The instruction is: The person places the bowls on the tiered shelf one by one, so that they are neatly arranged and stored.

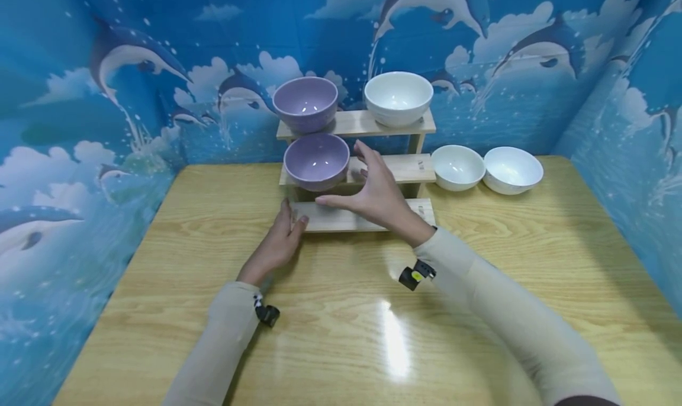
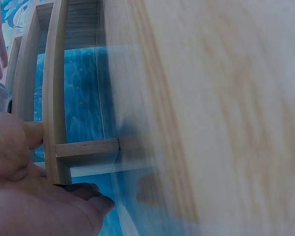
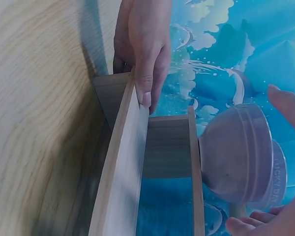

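Pinching hand (left): the left hand [image 1: 277, 240] grips the left end of the bottom shelf [image 1: 348, 219] of a three-tier, pale wooden stand [image 1: 416, 144], thumb above the board, fingers curled round its end.
Spread hand (right): the right hand [image 1: 379, 196] has thumb and fingers wide apart, nothing held; whether a tip touches the bowl, cannot tell.
Middle shelf [image 1: 412, 168]: glossy, round, purple ceramic-looking bowl [image 1: 317, 163], upright, at the left end.
Key relation: this bowl lies just left of the right fingers and beyond the thumb, the gap facing it; right hand nearer, left hand lower, by the bottom shelf's left corner.
Long axis: none for the round bowl; the stand's runs left-right, along the table's back edge.
Top shelf [image 1: 354, 123]: second purple bowl [image 1: 305, 104] at left end, glossy white round bowl [image 1: 399, 101] at right end.
Wood-grain table [image 1: 506, 234]: two smaller-looking white bowls, left one [image 1: 458, 169] and right one [image 1: 513, 170], side by side near the back edge, right of the stand.
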{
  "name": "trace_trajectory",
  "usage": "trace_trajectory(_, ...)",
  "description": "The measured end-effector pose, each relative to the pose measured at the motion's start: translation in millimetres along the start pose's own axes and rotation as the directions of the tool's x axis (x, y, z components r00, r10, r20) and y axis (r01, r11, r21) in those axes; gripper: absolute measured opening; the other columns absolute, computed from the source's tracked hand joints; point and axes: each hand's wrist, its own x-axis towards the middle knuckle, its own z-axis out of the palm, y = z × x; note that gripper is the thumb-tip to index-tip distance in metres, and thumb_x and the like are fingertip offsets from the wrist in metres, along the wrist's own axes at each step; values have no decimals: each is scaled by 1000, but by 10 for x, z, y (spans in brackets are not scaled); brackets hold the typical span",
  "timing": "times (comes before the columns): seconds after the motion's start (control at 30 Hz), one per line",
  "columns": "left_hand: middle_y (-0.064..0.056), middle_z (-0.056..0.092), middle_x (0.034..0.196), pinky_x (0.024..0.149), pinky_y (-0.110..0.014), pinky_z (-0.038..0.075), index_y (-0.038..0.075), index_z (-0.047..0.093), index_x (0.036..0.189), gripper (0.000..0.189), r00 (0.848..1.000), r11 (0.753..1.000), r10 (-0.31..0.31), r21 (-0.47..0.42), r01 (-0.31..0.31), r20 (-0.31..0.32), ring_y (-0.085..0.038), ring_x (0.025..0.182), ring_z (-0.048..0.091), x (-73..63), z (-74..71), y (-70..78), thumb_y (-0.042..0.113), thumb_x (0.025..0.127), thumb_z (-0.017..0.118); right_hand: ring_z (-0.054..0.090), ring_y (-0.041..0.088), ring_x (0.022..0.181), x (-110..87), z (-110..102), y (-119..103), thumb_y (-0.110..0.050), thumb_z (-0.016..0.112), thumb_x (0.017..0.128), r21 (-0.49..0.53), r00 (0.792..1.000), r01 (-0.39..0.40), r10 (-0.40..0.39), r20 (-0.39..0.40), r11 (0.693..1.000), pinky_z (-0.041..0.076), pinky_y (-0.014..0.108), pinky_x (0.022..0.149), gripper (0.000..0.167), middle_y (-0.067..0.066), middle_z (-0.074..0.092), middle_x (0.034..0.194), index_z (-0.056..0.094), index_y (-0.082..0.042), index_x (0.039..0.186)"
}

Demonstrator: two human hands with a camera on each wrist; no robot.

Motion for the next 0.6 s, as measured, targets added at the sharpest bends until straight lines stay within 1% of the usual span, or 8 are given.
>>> trace_trajectory(0.13,-31,-7,163,125,-49,3,-10,-13,155,77,1000,1000,0,-7,0,3,-39,153,-1,-7,-4,-6,35,112,32,30,24,149,-94,-86,22,-39,94,72,10,1000,-1,1,7,1000,37,39,117,121,12,25,164,19,-9,162)
trace_trajectory(0.27,-29,-8,164,125,-48,3,-9,-14,156,78,1000,1000,-13,-12,13,7,-37,153,-1,-13,-6,1,38,111,31,28,22,150,-187,-190,63,-38,93,73,11,1000,9,-9,2,1000,34,39,119,118,10,24,165,20,-10,162)
trace_trajectory(0.5,-29,-9,164,125,-48,3,-8,-14,156,78,1000,1000,-14,-15,14,8,-37,153,-2,-14,-5,5,39,111,30,28,21,150,-356,-388,149,-34,92,76,60,1000,-20,21,-18,998,30,39,121,110,6,27,164,25,-13,161)
trace_trajectory(0.6,-29,-9,164,125,-48,3,-8,-13,156,78,1000,1000,-8,-14,9,8,-37,153,-1,-15,-5,3,39,111,30,28,23,149,-421,-476,184,-30,91,78,57,999,-9,11,-33,998,30,40,121,105,8,29,163,28,-11,159)
